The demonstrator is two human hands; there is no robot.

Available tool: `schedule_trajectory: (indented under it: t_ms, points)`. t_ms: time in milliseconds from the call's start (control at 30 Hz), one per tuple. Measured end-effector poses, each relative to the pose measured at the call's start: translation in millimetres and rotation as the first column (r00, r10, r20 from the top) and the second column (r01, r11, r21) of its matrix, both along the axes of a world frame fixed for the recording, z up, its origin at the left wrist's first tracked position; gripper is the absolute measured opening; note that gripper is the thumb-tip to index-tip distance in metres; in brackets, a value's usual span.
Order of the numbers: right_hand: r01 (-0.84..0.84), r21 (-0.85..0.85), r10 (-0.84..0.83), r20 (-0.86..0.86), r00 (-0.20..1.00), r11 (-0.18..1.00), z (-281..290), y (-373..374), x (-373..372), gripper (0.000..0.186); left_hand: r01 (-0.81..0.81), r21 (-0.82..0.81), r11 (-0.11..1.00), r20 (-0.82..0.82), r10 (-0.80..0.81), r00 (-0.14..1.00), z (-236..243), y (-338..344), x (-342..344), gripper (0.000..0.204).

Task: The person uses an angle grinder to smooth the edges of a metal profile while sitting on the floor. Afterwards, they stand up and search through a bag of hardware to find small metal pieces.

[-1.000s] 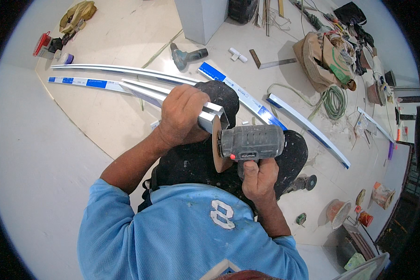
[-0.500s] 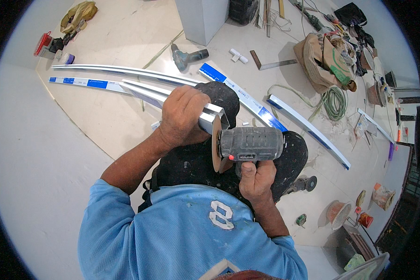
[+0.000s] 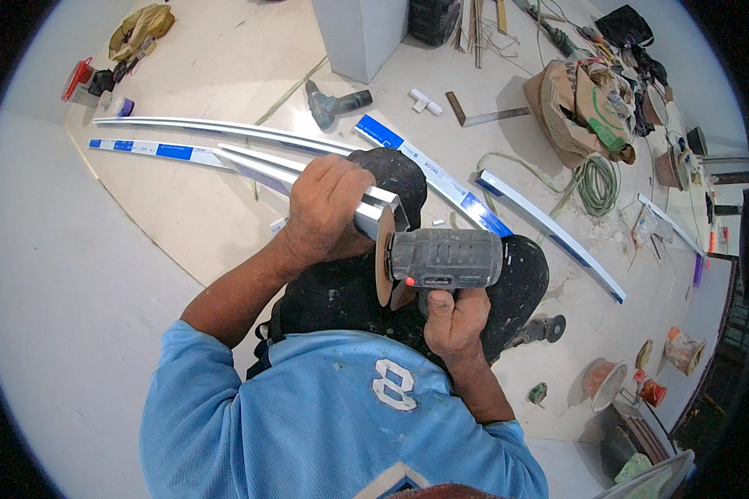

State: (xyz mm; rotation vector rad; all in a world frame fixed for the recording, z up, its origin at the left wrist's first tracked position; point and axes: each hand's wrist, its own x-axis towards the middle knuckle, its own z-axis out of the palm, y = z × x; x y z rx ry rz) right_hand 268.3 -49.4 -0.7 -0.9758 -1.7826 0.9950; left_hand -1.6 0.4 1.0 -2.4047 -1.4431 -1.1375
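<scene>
Step in hand, as judged: working the right-hand end of the hollow, silver-white metal profile [image 3: 376,208] with a disc. This profile, held over the black, paint-flecked trousers [image 3: 333,298], is the reference for all positions.

Left of the profile, a flat white strip with blue patches [image 3: 173,151] lies on the floor. The left hand [image 3: 329,195] is clamped around the profile, just short of its end. At that end, the thin, brown, round disc [image 3: 384,262] stands upright — its rim overlaps the profile's near edge in this view. Right of the profile, the right hand [image 3: 456,320] is wrapped around the underside of the dusty grey power tool [image 3: 447,259] that carries the disc. Farther right of the profile lies a slim, silver-white bar with blue edging [image 3: 549,233].

The next move would call for a firm left grip, fingers clear of the rim, and a disc held square to the profile.

Hard to make out: whether the disc turns or bites — contact cannot be confirmed. The left fingertips under the profile are hidden, and the right palm covers most of the tool's lower part.
</scene>
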Motion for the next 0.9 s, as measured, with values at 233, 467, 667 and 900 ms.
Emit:
schedule_trajectory:
  t_ms: [233,467,667,900]
  points:
    - [-0.017,0.041,0.015,0.049,0.999,0.999,0.4,2.4,3.2,0.048,-0.001,0.016,1.0,0.006,0.001,1.0,3.9,-0.6,2.3,0.054]
    - [0.006,0.095,-0.012,0.061,0.998,0.995,-4.8,2.6,2.3,0.048,0.001,0.002,1.0,0.013,-0.001,1.0,1.9,-0.8,1.5,0.056]
    - [-0.007,-0.015,0.007,-0.008,1.0,1.0,-7.6,0.4,5.5,0.048,-0.016,-0.006,1.0,0.006,0.016,1.0,2.2,-0.5,3.0,0.056]
    - [-0.024,-0.028,0.024,0.009,1.0,0.999,-0.6,3.6,4.2,0.047,0.012,0.014,1.0,0.019,-0.012,1.0,-0.2,-0.5,0.5,0.055]
